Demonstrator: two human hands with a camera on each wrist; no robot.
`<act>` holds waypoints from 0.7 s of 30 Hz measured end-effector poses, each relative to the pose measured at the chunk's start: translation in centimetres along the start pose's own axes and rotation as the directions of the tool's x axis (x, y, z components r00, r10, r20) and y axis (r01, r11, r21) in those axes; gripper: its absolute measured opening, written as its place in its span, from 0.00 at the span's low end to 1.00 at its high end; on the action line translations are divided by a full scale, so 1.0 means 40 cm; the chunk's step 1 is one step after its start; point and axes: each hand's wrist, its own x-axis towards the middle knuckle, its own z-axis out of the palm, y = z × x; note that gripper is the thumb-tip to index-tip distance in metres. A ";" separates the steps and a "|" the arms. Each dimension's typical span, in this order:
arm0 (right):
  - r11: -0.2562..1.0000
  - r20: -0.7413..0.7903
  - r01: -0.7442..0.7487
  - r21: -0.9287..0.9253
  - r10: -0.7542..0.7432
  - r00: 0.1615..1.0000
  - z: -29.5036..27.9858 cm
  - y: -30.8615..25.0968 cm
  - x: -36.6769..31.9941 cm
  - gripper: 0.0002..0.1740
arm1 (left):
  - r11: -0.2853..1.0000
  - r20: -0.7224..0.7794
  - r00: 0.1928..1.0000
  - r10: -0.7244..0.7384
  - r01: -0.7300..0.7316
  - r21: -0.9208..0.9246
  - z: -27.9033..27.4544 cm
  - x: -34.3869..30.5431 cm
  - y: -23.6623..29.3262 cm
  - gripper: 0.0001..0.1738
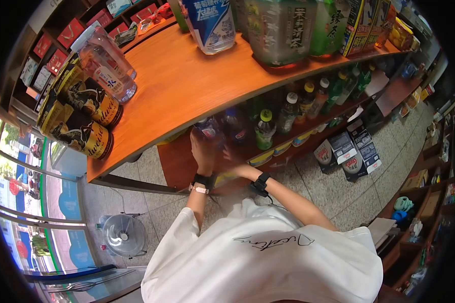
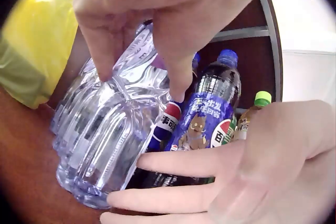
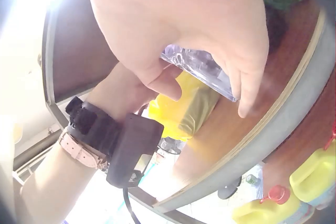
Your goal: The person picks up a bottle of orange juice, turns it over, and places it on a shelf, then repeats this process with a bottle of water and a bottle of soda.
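Ribbed clear water bottles lie close together on the lower shelf. In the left wrist view, the thumb and a finger of my left hand pinch their upper part. My right hand reaches in from the lower right, its fingers straight and touching the bottles' side. The right wrist view shows my right hand over the clear plastic, with my left hand behind it. From the head view, my left hand and right hand are under the counter, partly blurred.
Dark soda bottles stand beside the clear ones, and a yellow bag is at their other side. The orange counter overhangs the hands, with cans at its left end. Boxes stand on the floor at right.
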 end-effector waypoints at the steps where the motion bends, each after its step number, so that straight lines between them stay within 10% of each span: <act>1: 0.999 0.030 0.007 -0.036 -0.005 1.000 -0.009 -0.004 -0.020 0.38 | 0.991 -0.049 0.991 0.128 -0.125 0.053 0.011 -0.013 -0.010 0.44; 3: 0.980 0.189 0.034 -0.197 0.004 0.982 -0.048 -0.016 -0.071 0.35 | 0.963 -0.097 0.961 0.259 -0.249 0.103 0.042 -0.049 -0.021 0.45; 5: 0.983 0.175 0.010 -0.181 0.022 0.984 -0.103 0.019 -0.172 0.22 | 0.993 -0.248 0.967 0.053 -0.077 -0.086 0.072 -0.130 -0.036 0.43; 9: 0.948 -0.124 -0.186 -0.256 0.159 0.979 -0.285 0.134 -0.465 0.23 | 0.806 0.195 0.952 -0.236 0.303 -0.509 0.164 -0.360 -0.058 0.38; 10: 0.957 -0.204 -0.278 -0.082 0.256 0.945 -0.345 0.227 -0.547 0.23 | 0.947 0.150 0.980 -0.130 0.167 -0.273 0.225 -0.433 -0.088 0.31; 11: 0.961 -0.331 -0.277 -0.019 0.255 0.909 -0.395 0.244 -0.640 0.23 | 0.817 0.526 0.792 -0.310 0.505 -0.279 0.170 -0.459 0.080 0.23; 13: 0.920 -0.554 -0.389 0.040 0.345 0.758 -0.476 0.212 -0.819 0.22 | 0.834 0.784 0.612 -0.102 0.483 -0.268 0.289 -0.581 0.074 0.22; 14: 0.923 -0.598 -0.381 0.056 0.336 0.727 -0.511 0.210 -0.901 0.22 | 0.870 0.922 0.388 0.005 0.453 -0.195 0.317 -0.615 0.126 0.24; 18: 0.941 -0.841 -0.134 0.312 0.339 0.422 -0.581 0.187 -1.194 0.19 | 0.938 0.942 -0.170 0.289 -0.144 -0.314 0.426 -0.717 0.414 0.33; 21: 0.946 -0.924 0.046 0.320 0.300 0.237 -0.610 0.195 -1.374 0.17 | 0.794 0.851 -0.368 0.374 -0.347 -0.499 0.558 -0.801 0.554 0.35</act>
